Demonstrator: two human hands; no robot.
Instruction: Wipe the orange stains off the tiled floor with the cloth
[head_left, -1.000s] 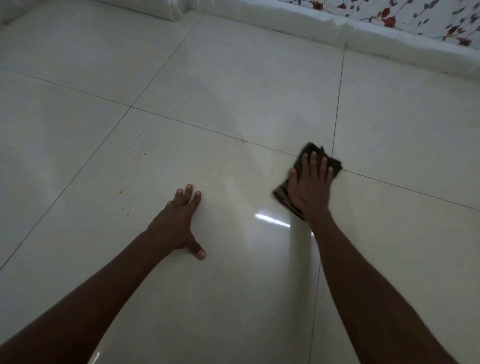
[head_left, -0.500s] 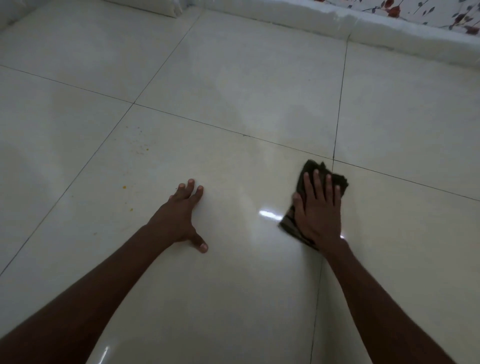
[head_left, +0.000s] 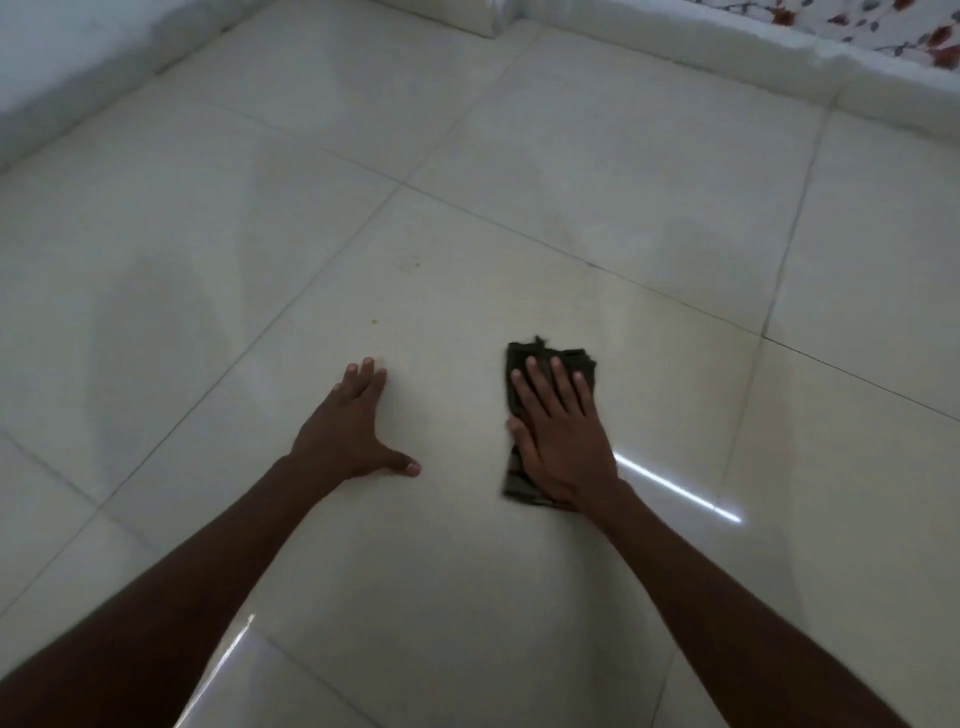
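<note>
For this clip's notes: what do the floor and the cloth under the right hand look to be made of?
Floor: large pale glazed tiles, likely ceramic or vitrified; thin grout lines divide them and the glossy surface mirrors a bright streak of light.
Cloth: dark, soft woven fabric, matte, with a frayed tuft at its far edge and folds beneath the right hand; the fibre type cannot be told.
</note>
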